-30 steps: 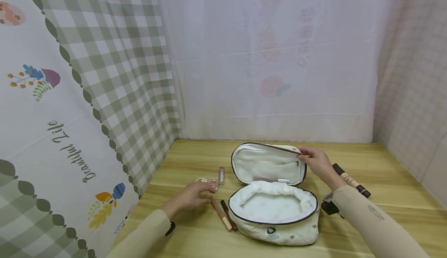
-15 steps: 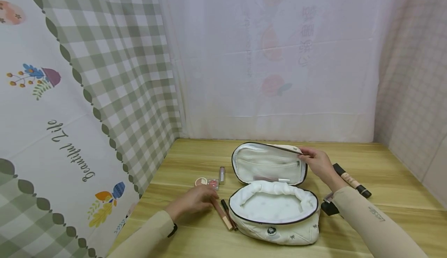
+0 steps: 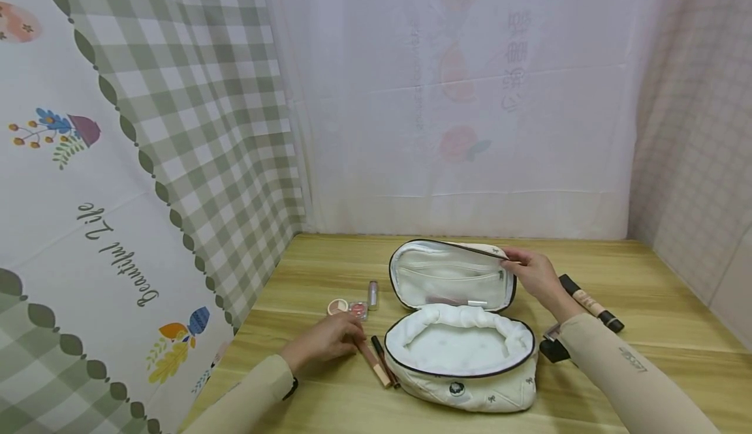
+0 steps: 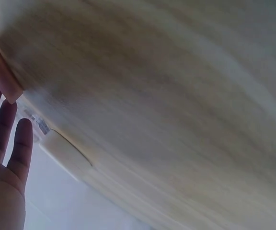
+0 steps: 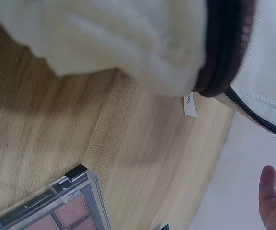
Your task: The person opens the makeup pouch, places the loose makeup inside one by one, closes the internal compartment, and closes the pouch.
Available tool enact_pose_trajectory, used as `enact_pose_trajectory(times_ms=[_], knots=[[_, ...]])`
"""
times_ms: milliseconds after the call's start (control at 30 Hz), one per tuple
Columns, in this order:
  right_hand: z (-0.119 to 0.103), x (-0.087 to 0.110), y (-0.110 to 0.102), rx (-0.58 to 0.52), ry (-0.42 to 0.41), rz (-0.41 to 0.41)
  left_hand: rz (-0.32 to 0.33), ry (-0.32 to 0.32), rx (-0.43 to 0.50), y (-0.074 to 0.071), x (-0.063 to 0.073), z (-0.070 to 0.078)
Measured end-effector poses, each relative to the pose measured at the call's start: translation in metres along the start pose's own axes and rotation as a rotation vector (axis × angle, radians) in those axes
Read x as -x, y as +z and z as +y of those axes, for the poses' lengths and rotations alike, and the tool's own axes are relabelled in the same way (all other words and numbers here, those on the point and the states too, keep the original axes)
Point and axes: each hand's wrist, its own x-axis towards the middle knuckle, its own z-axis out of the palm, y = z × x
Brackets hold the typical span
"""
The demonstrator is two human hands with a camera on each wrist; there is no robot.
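In the head view my left hand (image 3: 329, 339) has its thumb and forefinger at the upper end of a slim brown cosmetic tube (image 3: 373, 363) with a beige end, pinching it; the fingers hide that end. The tube lies slanted on the table. In the left wrist view its brown end (image 4: 6, 79) shows beside the fingers. A cream quilted makeup bag (image 3: 470, 391) stands with its lid (image 3: 452, 284) raised. My right hand (image 3: 534, 277) grips the lid's right edge. A clear tube with a pale cap (image 3: 477, 303) lies along the lid's lower pocket.
A dark pencil (image 3: 378, 349) lies between the tube and the bag. Beyond the left hand are a round compact (image 3: 337, 306), a small square blush (image 3: 358, 310) and a lipstick (image 3: 373, 295). Right of the bag lie a black-and-beige tube (image 3: 590, 303) and an eyeshadow palette (image 5: 66, 206).
My left hand has drawn back from the blush and round compact, uncovering them, and its fingers have closed over the brown tube's upper end. The right hand and lid have stayed still.
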Motion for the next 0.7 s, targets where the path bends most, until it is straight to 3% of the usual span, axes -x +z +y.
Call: enact_pose_trajectory(times_ms=[333,700], knots=[[-0.0012,0.0018,-0.001,0.001,0.005,-0.001,-0.062,-0.035,0.021,-0.0015,0.0048,-0.0004],[0.0014,0.0009,0.0007,0.023,0.002,0.018,-0.065,-0.047,0.001,-0.0034,0.0098,-0.0023]])
